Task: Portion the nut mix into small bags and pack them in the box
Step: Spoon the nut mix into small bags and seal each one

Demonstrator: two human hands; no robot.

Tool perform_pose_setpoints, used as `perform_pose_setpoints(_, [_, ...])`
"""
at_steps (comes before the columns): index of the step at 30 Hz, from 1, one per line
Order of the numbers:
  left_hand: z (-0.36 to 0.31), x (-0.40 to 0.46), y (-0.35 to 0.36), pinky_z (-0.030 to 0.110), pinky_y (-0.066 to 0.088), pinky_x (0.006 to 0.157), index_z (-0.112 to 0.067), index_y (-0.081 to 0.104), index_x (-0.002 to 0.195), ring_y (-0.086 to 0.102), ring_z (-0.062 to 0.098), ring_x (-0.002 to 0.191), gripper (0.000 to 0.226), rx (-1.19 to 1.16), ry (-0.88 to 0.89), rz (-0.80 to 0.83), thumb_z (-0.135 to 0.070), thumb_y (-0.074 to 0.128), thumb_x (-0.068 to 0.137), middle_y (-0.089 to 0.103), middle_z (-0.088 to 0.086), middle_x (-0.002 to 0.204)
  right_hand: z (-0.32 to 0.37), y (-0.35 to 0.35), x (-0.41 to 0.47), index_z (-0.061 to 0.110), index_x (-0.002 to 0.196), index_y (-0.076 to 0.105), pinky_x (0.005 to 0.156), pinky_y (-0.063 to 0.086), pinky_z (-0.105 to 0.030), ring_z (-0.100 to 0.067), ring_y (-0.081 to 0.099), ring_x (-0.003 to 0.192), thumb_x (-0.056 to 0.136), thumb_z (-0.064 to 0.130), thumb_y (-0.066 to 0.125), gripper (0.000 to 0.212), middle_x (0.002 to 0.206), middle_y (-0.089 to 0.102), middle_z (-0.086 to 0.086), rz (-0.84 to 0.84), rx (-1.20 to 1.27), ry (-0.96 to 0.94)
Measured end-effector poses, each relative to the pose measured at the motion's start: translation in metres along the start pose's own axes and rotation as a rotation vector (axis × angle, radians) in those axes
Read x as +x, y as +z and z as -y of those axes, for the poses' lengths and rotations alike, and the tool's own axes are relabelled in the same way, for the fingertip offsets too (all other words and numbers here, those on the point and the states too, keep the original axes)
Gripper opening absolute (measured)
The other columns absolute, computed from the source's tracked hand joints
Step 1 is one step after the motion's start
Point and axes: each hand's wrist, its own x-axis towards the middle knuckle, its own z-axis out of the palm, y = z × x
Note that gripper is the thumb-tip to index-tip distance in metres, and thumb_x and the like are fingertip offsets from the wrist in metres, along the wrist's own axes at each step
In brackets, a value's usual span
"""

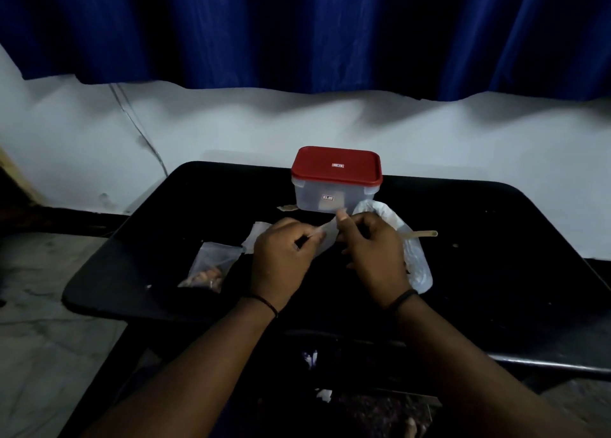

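Above the black worktop (463,239), the left hand (281,262) and right hand (373,256) both pinch a small clear bag (327,236), thin and see-through, just before the red-lidded box (335,183).

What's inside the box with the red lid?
The box has see-through walls, and its red lid is on. Through the front wall nothing clear shows, only a small label. The lid covers the top, so whether any bags lie inside cannot be told.

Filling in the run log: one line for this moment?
left hand: pinches small bag | right hand: pinches it too | filled bag: on table | box: lid on
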Motion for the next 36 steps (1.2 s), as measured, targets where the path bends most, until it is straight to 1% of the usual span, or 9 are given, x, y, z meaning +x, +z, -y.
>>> perform_pose_setpoints(4, [-0.002, -0.006, 0.008, 0.026, 0.041, 0.056, -0.009, 0.069, 0.072, 0.052, 0.011, 0.063, 0.013, 0.139, 0.129, 0.064, -0.012, 0.074, 0.084, 0.058, 0.002, 0.071, -0.001, -0.002, 0.003, 0.017, 0.063, 0.067, 0.066, 0.053, -0.039, -0.016, 0.065, 0.062, 0.089, 0.035, 0.068, 0.031, 0.065, 0.070, -0.005, 0.073, 0.061, 0.092])
perform_pose_setpoints(7, [-0.005, -0.010, 0.014, 0.027, 0.045, 0.060, -0.010, 0.072, 0.082, 0.057, 0.016, 0.069, 0.015, 0.159, 0.169, 0.118, -0.024, 0.069, 0.085, 0.060, 0.002, 0.076, -0.003, -0.008, 0.006, 0.016, 0.061, 0.067, 0.059, 0.050, -0.034, -0.019, 0.063, 0.058, 0.089, 0.022, 0.069, 0.028, 0.064, 0.069, -0.009, 0.076, 0.149, 0.188])
perform_pose_setpoints(13, [-0.018, -0.012, 0.014, 0.020, 0.053, 0.071, -0.017, 0.074, 0.102, 0.065, 0.005, 0.081, 0.033, -0.190, -0.106, 0.249, -0.042, 0.064, 0.084, 0.069, -0.008, 0.090, -0.003, -0.018, 0.009, 0.009, 0.071, 0.068, 0.060, 0.051, -0.030, -0.021, 0.062, 0.064, 0.091, 0.014, 0.067, 0.021, 0.069, 0.068, -0.014, 0.117, 0.290, 0.247])
perform_pose_setpoints(18, [-0.017, -0.008, 0.010, 0.020, 0.050, 0.060, -0.016, 0.076, 0.090, 0.068, 0.007, 0.070, 0.009, -0.326, -0.323, 0.222, -0.022, 0.070, 0.090, 0.073, -0.004, 0.079, 0.000, -0.019, 0.005, 0.006, 0.084, 0.070, 0.056, 0.052, -0.021, -0.012, 0.065, 0.062, 0.093, 0.008, 0.063, 0.012, 0.072, 0.070, -0.009, 0.246, 0.332, 0.212])
perform_pose_setpoints(21, [-0.016, -0.007, 0.006, 0.025, 0.050, 0.052, -0.017, 0.075, 0.082, 0.066, 0.014, 0.061, 0.007, -0.362, -0.378, 0.233, -0.015, 0.072, 0.088, 0.071, 0.003, 0.071, 0.000, -0.019, 0.004, 0.002, 0.090, 0.070, 0.056, 0.051, -0.022, -0.015, 0.065, 0.064, 0.095, 0.010, 0.061, 0.013, 0.075, 0.071, -0.012, 0.301, 0.253, 0.169])
perform_pose_setpoints(25, [-0.016, -0.004, 0.002, 0.024, 0.049, 0.049, -0.019, 0.072, 0.082, 0.063, 0.009, 0.054, 0.014, -0.366, -0.413, 0.277, -0.009, 0.067, 0.091, 0.070, -0.002, 0.068, -0.001, -0.018, 0.004, 0.006, 0.085, 0.069, 0.058, 0.052, -0.026, -0.013, 0.066, 0.064, 0.096, 0.011, 0.059, 0.016, 0.073, 0.071, -0.008, 0.303, 0.167, 0.139])
perform_pose_setpoints(29, [-0.016, -0.005, 0.002, 0.031, 0.051, 0.049, -0.014, 0.072, 0.074, 0.063, 0.011, 0.053, 0.018, -0.230, -0.473, 0.208, -0.010, 0.065, 0.090, 0.069, 0.003, 0.065, -0.009, -0.013, 0.004, 0.016, 0.078, 0.054, 0.058, 0.045, -0.033, -0.017, 0.061, 0.064, 0.092, 0.014, 0.057, 0.014, 0.069, 0.064, 0.000, 0.101, -0.279, -0.119])
perform_pose_setpoints(33, [-0.016, -0.006, 0.000, 0.030, 0.046, 0.050, -0.011, 0.061, 0.063, 0.056, 0.015, 0.053, 0.022, 0.176, -0.227, 0.053, -0.014, 0.067, 0.084, 0.061, 0.000, 0.060, 0.000, -0.004, -0.007, 0.013, 0.085, 0.044, 0.049, 0.039, -0.033, -0.030, 0.060, 0.062, 0.092, 0.022, 0.057, 0.017, 0.071, 0.063, -0.009, -0.055, -0.597, -0.328])
perform_pose_setpoints(36, [-0.017, -0.006, -0.002, 0.022, 0.035, 0.048, -0.013, 0.054, 0.063, 0.049, 0.011, 0.054, 0.023, 0.208, -0.093, 0.034, -0.015, 0.066, 0.083, 0.056, -0.002, 0.062, 0.001, 0.001, -0.009, 0.013, 0.091, 0.045, 0.055, 0.049, -0.040, -0.030, 0.063, 0.066, 0.093, 0.027, 0.058, 0.019, 0.075, 0.065, -0.008, -0.058, -0.515, -0.249])
